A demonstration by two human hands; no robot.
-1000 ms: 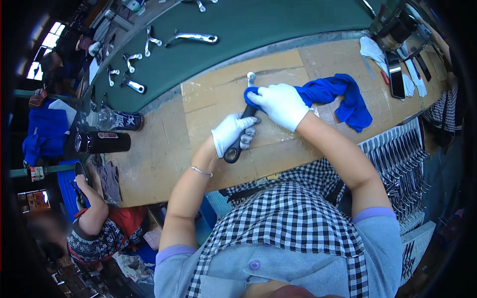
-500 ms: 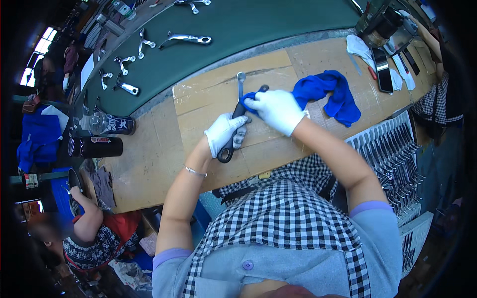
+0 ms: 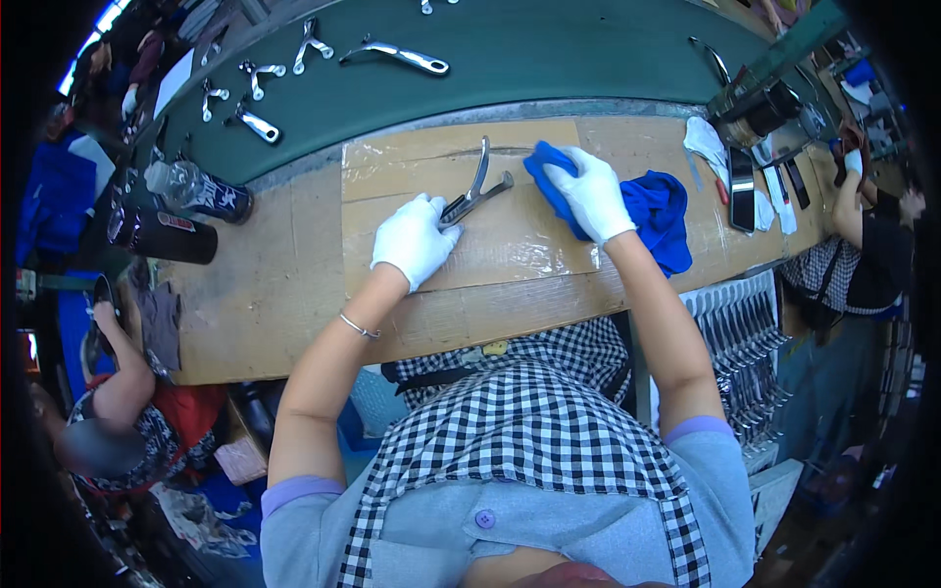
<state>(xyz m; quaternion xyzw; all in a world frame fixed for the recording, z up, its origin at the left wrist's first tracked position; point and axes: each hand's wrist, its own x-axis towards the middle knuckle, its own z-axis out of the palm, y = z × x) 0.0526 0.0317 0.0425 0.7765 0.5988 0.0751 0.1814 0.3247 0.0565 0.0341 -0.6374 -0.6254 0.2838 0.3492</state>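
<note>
My left hand [image 3: 414, 242], in a white glove, is closed around the lower end of a forked metal part [image 3: 477, 198], which looks like a crank arm. Two slim prongs stick out past its fingers, one shiny and curved, the other darker with a blunt end. The rest of the part is hidden in the palm. To the right, apart from the metal, my white-gloved right hand [image 3: 594, 201] grips a folded blue cloth [image 3: 551, 184]. More blue cloth [image 3: 659, 218] lies crumpled beside that wrist; whether the two pieces join I cannot tell.
Cardboard [image 3: 392, 176] covers the bench under my hands. Beyond it, a green belt [image 3: 510, 69] carries several shiny metal parts [image 3: 397, 56]. A dark bottle [image 3: 162, 235] stands left, a phone [image 3: 742, 189] lies right. Metal parts fill a rack [image 3: 730, 333] below. Co-workers sit on both sides.
My right hand has come off the metal part and moved right with the blue cloth. My left hand has shifted left and turned the part, its prongs now pointing up and right.
</note>
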